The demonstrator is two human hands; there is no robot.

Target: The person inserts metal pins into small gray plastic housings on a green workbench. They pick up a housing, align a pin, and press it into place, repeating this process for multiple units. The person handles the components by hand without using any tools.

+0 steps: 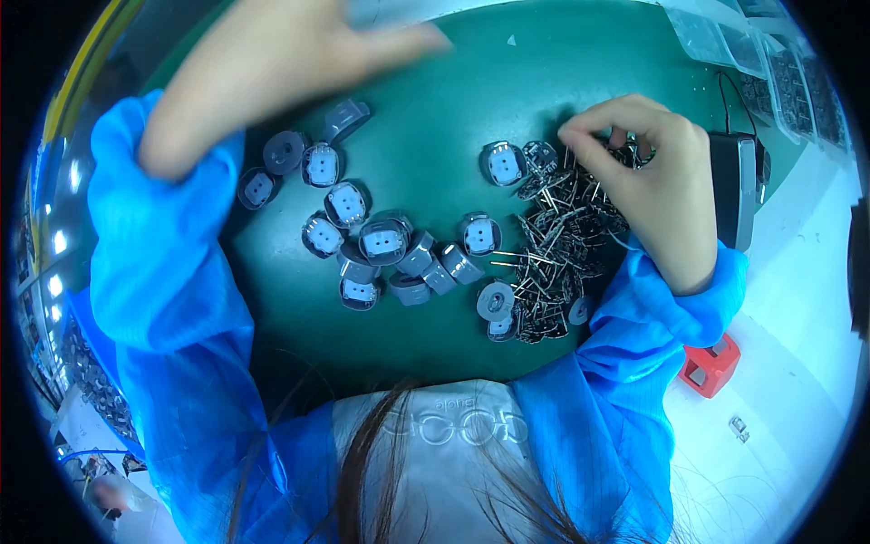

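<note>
Over metal-pin pile (555, 240), R hand (648, 172) grip pressed tog., contents unclear; L hand (263, 63) blurry, can't tell.

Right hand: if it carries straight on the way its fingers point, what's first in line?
Likely the upper left edge of the pile, close by the right hand, then a grey housing just beyond. Depth is unclear, so it might pass above both.

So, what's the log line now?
left hand: blurred; right hand: pinched over pronged black parts; gray socket housings: scattered on green tabletop
</note>
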